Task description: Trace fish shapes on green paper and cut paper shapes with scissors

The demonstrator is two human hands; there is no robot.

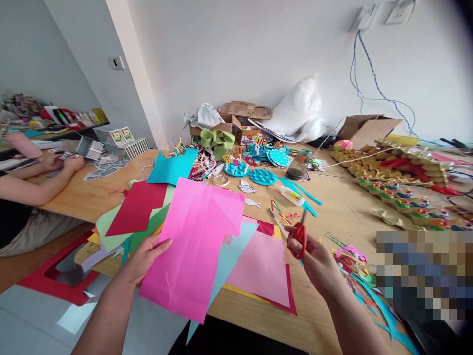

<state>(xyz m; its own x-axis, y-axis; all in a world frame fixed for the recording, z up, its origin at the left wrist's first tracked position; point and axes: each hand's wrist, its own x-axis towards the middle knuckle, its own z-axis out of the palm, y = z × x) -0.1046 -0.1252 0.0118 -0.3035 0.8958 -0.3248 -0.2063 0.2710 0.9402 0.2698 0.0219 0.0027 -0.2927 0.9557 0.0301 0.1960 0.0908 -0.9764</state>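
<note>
My left hand [150,256] pinches the left edge of a bright pink sheet of paper [190,246], which has a notch cut out of its right side. In my right hand [308,251] is a pair of scissors [301,240] with red handles, its blades spread apart and clear of the sheet. Behind the pink sheet lies a light blue paper [236,254]. A pale pink sheet [260,268] rests on the table with dark red and yellow paper under it. Left of the pink sheet are a dark red paper [138,209] and a turquoise paper [173,166].
A glue bottle [291,195], a glass jar [298,165] and turquoise discs [263,176] stand further back. Egg trays [391,165] fill the right side, with paper scraps [351,254] nearer. Another person's hands [70,162] work at the left. A red stool [55,276] is below.
</note>
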